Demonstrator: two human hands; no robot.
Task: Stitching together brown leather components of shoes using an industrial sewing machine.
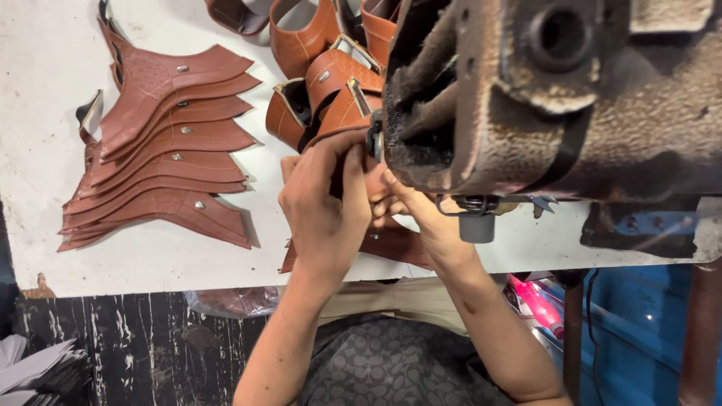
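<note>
While both hands pinched one brown piece [380, 244] under the machine [556, 98], left hand [323, 203] and right hand [410, 207] clamped on it, a stack [162, 146] waited at nine o'clock, sewn pieces [323, 83] at twelve.

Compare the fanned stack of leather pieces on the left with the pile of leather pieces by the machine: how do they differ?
The stack lies flat and fanned in neat overlapping layers; the pile is curved, upright and jumbled. The stack sits apart from both hands; the pile lies just beyond the left hand and right hand, against the machine. Both are brown leather with small metal fittings, on the white table.
</note>
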